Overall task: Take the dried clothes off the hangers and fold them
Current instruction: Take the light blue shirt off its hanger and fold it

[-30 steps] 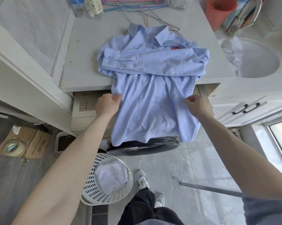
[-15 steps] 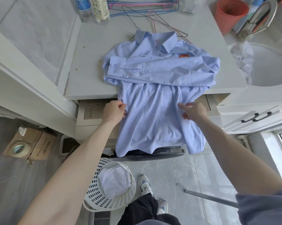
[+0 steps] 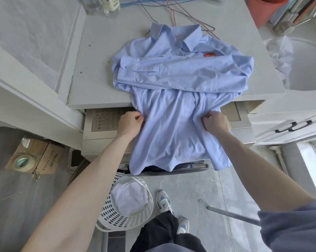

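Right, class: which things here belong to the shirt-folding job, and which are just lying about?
Belong to the job: blue shirt; left hand and right hand, gripping its sides; wire hangers; counter.
Lying about: bottles; orange cup; roll of tape; cardboard box.

This is a home laundry room. A washing machine (image 3: 106, 140) with a button panel stands under the white desk (image 3: 99, 70). To the machine's right is a sink (image 3: 309, 73) above drawers with black handles (image 3: 295, 126). In front of the machine, a perforated laundry basket (image 3: 115, 213) stands on the tiled floor. Above the machine, wire hangers (image 3: 173, 8) lie on the desk.
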